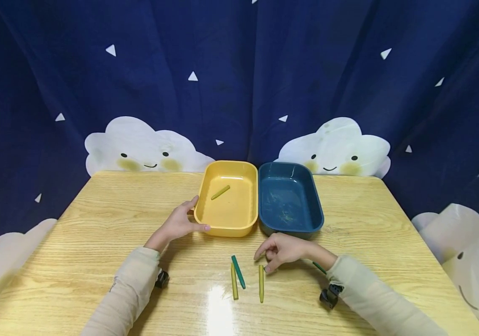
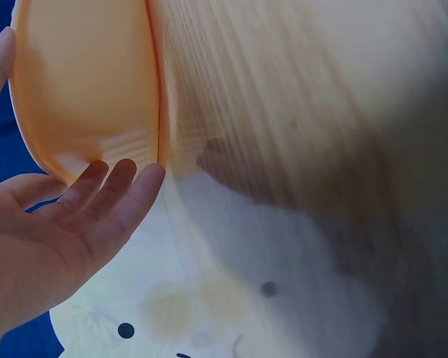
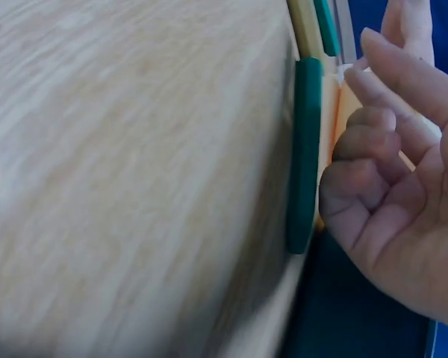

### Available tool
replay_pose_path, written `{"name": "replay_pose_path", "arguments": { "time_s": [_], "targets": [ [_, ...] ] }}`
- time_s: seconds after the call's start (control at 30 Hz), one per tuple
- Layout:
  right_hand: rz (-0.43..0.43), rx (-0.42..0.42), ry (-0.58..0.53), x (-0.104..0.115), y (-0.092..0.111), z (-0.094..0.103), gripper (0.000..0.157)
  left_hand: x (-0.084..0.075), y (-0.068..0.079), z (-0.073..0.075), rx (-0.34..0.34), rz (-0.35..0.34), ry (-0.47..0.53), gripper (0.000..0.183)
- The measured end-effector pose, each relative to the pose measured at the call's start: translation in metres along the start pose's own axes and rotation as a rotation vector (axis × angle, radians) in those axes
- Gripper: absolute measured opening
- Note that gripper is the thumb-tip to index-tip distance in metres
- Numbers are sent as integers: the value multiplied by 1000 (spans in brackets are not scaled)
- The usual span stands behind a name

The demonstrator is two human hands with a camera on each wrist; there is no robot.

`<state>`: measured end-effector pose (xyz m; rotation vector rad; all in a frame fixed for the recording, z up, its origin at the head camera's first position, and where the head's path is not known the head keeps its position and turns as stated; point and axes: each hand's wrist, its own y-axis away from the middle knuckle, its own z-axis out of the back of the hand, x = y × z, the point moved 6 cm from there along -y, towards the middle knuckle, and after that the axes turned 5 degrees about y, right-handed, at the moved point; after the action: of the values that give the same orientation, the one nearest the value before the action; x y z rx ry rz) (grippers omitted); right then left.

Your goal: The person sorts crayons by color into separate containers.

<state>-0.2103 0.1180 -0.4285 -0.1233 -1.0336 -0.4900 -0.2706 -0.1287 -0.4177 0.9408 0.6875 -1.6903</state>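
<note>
Currently the right hand hangs over the surface just in front of the blue bin, its thumb and index finger apart and its other fingers curled inward; the thumb tip is close by the far end of a yellow crayon, and I cannot tell whether they touch; that crayon lies pointing toward the surface's near edge; under the right wrist, partly hidden, lies a green crayon; the left hand, its fingers spread apart, rests against the near left corner of the yellow bin, thumb at the near wall and fingers along the left wall.

Between the hands, nearer the surface's near edge than the bins are, a second green crayon slants just beside a second yellow crayon, their far ends close together; the yellow bin holds a third yellow crayon, aslant on its floor; both bins stand side by side at the middle of the surface's far edge, the blue one on the right; beyond that edge hangs a dark blue curtain printed with smiling clouds and white triangles.
</note>
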Motion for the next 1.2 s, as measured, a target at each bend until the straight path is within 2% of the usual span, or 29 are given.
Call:
{"name": "replay_pose_path", "arguments": {
  "time_s": [0.2,0.33,0.7,1.03,1.2],
  "targets": [
    [-11,-28,146,-1,-4,-1,27,1,0,0,-1,-1,4,104],
    [-32,-32,197,-3,-8,-3,20,0,0,0,-1,-4,5,104],
    [-55,-7,214,-4,-11,-4,9,1,0,1,-2,-3,-4,103],
    [72,-19,238,7,-6,0,7,2,0,0,-1,-2,-9,105],
    [67,-30,214,9,-3,1,8,2,-1,-1,2,-10,2,104]
  ]
}}
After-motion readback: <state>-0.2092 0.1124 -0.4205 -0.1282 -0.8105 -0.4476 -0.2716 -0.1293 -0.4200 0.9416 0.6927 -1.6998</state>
